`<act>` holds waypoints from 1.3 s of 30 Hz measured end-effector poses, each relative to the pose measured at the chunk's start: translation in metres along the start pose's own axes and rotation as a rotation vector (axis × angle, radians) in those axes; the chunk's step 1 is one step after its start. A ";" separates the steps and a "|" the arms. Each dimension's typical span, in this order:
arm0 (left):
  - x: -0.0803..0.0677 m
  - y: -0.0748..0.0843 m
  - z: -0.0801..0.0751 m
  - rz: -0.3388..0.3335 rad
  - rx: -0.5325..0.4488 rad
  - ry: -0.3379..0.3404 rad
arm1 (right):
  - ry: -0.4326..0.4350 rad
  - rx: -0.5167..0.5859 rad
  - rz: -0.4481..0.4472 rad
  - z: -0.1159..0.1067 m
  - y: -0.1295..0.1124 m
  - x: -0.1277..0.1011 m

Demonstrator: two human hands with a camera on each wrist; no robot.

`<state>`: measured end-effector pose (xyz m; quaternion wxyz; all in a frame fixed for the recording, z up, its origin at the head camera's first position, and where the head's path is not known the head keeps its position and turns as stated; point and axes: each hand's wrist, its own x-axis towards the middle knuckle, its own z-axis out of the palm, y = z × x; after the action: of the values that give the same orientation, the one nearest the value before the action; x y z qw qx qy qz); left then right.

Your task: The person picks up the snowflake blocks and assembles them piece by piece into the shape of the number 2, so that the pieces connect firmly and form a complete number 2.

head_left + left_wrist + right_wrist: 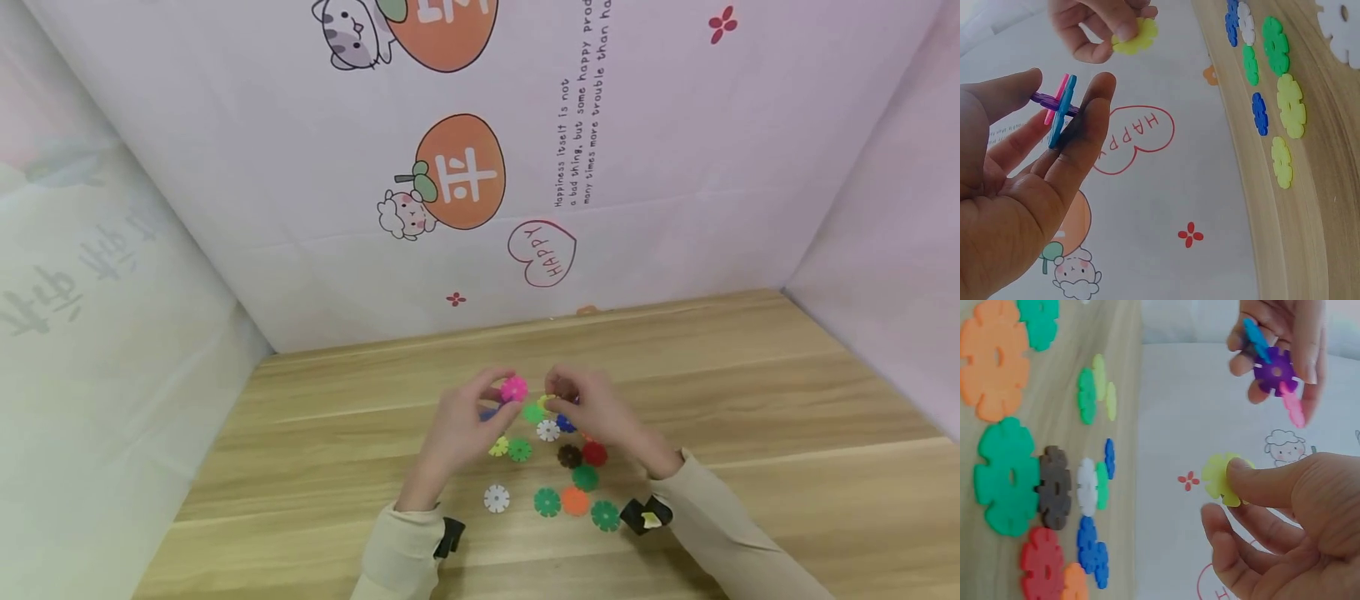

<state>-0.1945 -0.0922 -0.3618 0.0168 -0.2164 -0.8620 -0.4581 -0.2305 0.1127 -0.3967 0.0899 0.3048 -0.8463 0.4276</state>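
While both hands hover above the wooden table (750, 400), loose snowflake discs (570, 479) lie flat beneath and between the wrists. Left hand (457, 429): fingers curled round a small cluster (1059, 107), held between thumb and fingertips; its purple disc runs across from thumb to index finger, while pink and blue discs are slotted onto it side by side, edge-on, long axes running along the fingers. Right hand (592, 412): thumb and forefinger pinch a yellow disc (1221, 479), flat face toward the cluster, just beside it, not touching.
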 end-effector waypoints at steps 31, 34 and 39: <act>-0.001 -0.004 0.003 -0.011 0.043 -0.014 | 0.074 0.041 -0.044 -0.008 -0.017 0.000; -0.001 -0.004 0.003 -0.007 0.041 -0.016 | 0.078 0.051 -0.051 -0.008 -0.017 0.000; -0.002 -0.003 0.003 -0.002 0.043 -0.025 | 0.080 0.078 -0.071 -0.007 -0.018 0.000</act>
<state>-0.1937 -0.0917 -0.3663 0.0101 -0.2207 -0.8720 -0.4368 -0.2206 0.1104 -0.3804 0.1270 0.3204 -0.8133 0.4687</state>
